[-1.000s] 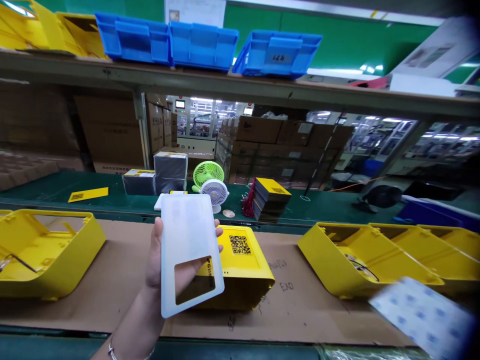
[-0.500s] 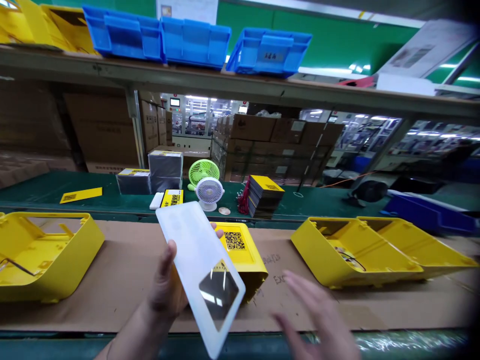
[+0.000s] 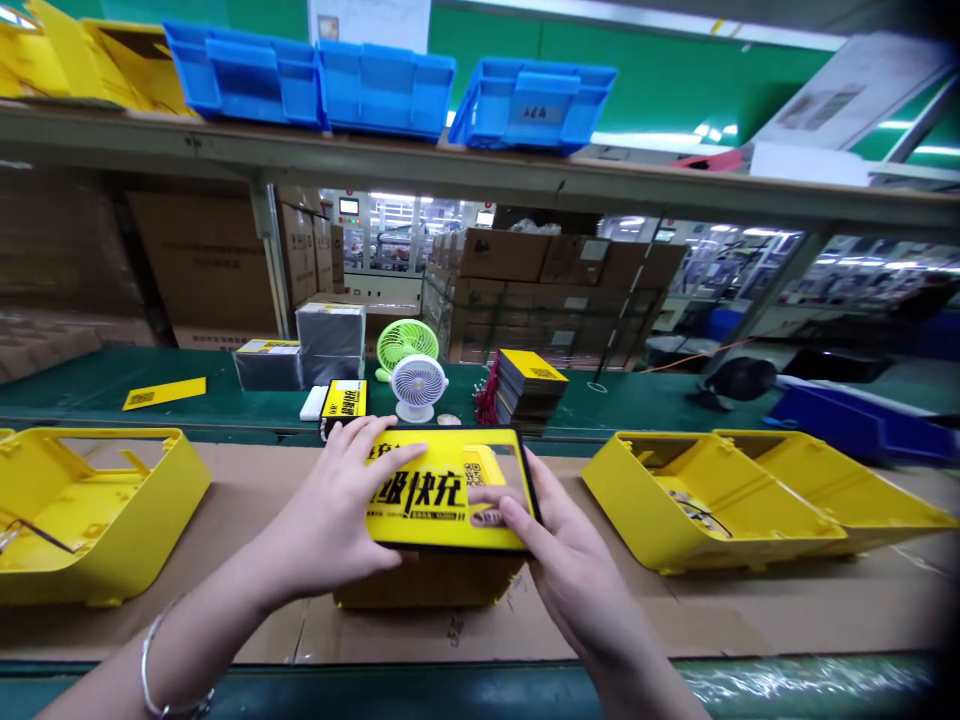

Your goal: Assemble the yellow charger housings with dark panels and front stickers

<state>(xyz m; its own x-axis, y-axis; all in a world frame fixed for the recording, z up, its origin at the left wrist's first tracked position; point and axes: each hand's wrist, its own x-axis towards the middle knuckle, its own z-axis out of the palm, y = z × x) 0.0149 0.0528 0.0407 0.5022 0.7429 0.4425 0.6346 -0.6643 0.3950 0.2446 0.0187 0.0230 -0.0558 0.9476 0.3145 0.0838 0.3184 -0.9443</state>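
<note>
Both of my hands hold a flat yellow panel (image 3: 442, 450) with bold black characters, a dark edge and a see-through window at its right end. My left hand (image 3: 337, 510) grips the left end, fingers over the top edge and thumb at the lower edge. Around the right end is my right hand (image 3: 574, 550), its thumb on the front by the window. Behind and below the panel stands a yellow plastic housing (image 3: 427, 592), mostly covered; I cannot tell whether the two touch. Part of a QR code shows through the window.
Open yellow housings (image 3: 124, 530) lie to the left, and two more housings (image 3: 705, 500) to the right, on brown cardboard (image 3: 247, 620). Behind are a white fan (image 3: 418, 385), a green fan (image 3: 405, 340) and stacked yellow-topped cards (image 3: 531, 390). Blue bins (image 3: 386, 90) line the shelf above.
The panel has turned from its white back to its printed yellow front and now lies level across the housing. My right hand has come in from the right and taken hold of it.
</note>
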